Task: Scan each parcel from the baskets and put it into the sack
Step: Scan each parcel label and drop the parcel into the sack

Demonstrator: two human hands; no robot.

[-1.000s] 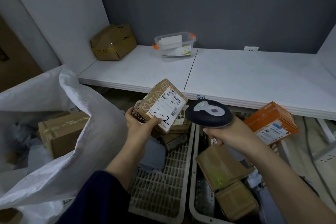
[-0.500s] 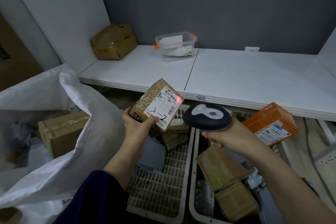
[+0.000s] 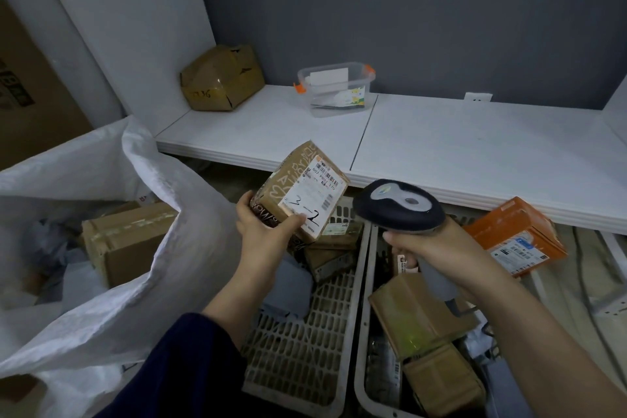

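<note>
Mid-task, by our read. Our left hand (image 3: 268, 231) grips a small brown parcel (image 3: 300, 192) by its lower corner, label tilted toward the scanner (image 3: 398, 205), which our right hand (image 3: 437, 249) holds by the handle, head aimed at the label from just beside it. The parcel hangs above the left basket (image 3: 298, 349), near the sack's rim. No scan light shows on the label, so we cannot tell if this one has registered.

Done: the white sack (image 3: 135, 282) on our left already holds a taped cardboard box (image 3: 122, 241) and some grey pouches.

Left: the left basket keeps a few brown parcels and a grey pouch at its far end; the right basket (image 3: 364, 332) is fuller, with several brown boxes and an orange box (image 3: 515, 236) at its far edge. We judge well over half a dozen remain.
</note>
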